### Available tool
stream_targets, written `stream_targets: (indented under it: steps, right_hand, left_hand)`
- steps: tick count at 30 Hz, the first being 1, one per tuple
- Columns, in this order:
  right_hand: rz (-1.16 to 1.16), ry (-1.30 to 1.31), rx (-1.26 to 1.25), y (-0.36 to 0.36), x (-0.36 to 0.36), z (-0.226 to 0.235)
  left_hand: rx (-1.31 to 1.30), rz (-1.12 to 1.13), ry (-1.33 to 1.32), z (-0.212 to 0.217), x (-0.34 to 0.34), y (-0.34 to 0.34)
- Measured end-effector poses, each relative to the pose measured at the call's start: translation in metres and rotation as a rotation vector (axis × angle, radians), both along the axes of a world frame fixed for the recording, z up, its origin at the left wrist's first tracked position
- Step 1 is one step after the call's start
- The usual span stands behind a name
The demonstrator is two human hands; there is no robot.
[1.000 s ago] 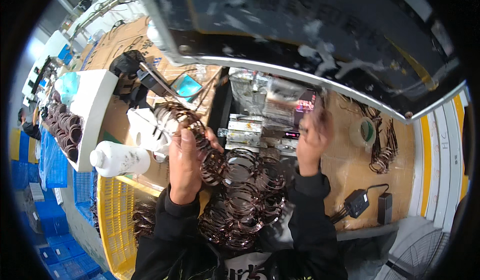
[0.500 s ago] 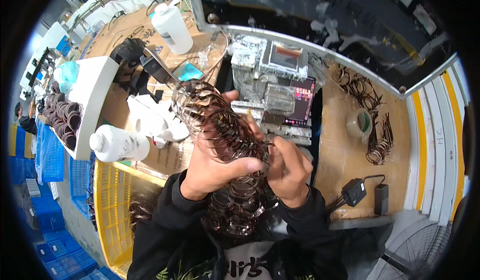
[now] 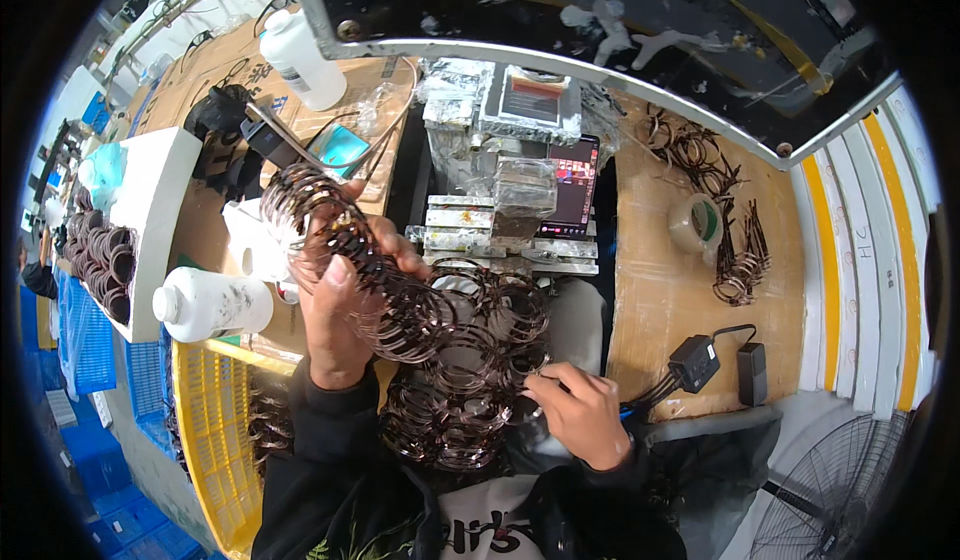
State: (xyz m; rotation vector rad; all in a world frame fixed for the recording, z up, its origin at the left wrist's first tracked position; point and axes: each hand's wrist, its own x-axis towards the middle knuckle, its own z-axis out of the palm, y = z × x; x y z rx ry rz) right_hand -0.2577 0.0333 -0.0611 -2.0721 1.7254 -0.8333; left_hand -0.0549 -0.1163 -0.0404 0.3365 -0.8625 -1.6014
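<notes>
The right hand (image 3: 580, 415), half a second ago at the dark-brown hoop bundle (image 3: 398, 310) in the left hand (image 3: 335, 328), has moved down beside the hoop pile (image 3: 465, 402).

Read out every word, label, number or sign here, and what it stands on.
I can't copy the wording, only place it:
Grey shirt: large dark characters.
Dark framed panel: faint characters.
White boards: thin letters, plus a small mark too tiny to read.
Cardboard: dark print, partly covered.
Upright white bottle: label too small to read.
Dark screen: text too small to read.
Black adapter: label too small to read.
</notes>
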Motion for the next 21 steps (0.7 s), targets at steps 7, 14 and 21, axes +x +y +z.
stream_targets:
  steps: [7,14,21]
  right_hand:
    - [-0.091,-0.559,-0.34,-0.013,-0.066,0.033]
    - [-0.191,-1.253,-0.512,-0.161,-0.046,-0.052]
    - [-0.26,-1.062,-0.481,-0.189,-0.038,-0.064]
  left_hand:
    - [0.05,0.056,-0.061,-0.007,0.011,-0.005]
    - [0.118,0.123,-0.075,-0.005,0.006,0.011]
    - [0.14,0.255,-0.12,0.0,0.01,0.03]
